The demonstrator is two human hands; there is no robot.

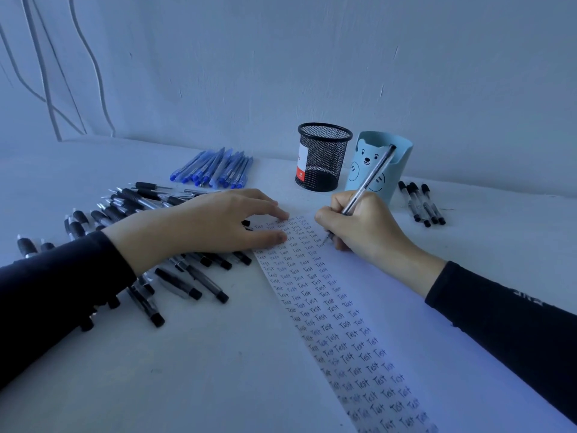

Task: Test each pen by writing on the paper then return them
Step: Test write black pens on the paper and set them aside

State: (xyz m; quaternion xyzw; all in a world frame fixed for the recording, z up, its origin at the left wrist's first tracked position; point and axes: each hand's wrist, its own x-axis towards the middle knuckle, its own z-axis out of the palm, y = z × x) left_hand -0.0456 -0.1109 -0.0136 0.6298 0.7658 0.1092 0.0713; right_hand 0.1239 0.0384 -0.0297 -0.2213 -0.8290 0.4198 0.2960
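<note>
A white sheet of paper [406, 314] lies on the table, its left part filled with rows of the word "Test". My right hand [362, 226] grips a clear black-ink pen [371, 179] with its tip on the paper near the top rows. My left hand [215, 223] lies flat, fingers straight, pressing the paper's top left edge. Under and around my left forearm spreads a heap of black pens [187, 276].
Several blue pens [215, 168] lie in a bunch at the back. A black mesh pen cup [323, 157] and a light blue bear cup [396, 157] stand by the wall. A few black pens [421, 203] lie right of the bear cup.
</note>
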